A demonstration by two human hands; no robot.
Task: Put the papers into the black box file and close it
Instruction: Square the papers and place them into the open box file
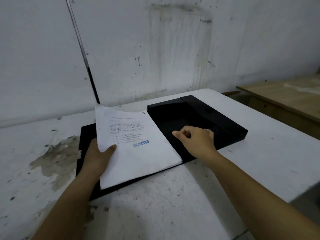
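The black box file (225, 129) lies open on the white table, its tray on the right and its flat lid (86, 135) spread out to the left. A stack of white papers (138, 153) with a blue "REJECTED" stamp rests over the lid, its left edge lifted. My left hand (98, 156) grips that left edge, thumb on top. My right hand (195, 141) hovers over the empty tray just right of the papers, fingers loosely curled with nothing in them.
The white table (173, 205) is stained and scuffed, with a dark patch at the left (55, 156). A dirty white wall stands close behind. A wooden bench or table (285, 97) sits at the right, beyond the table's edge.
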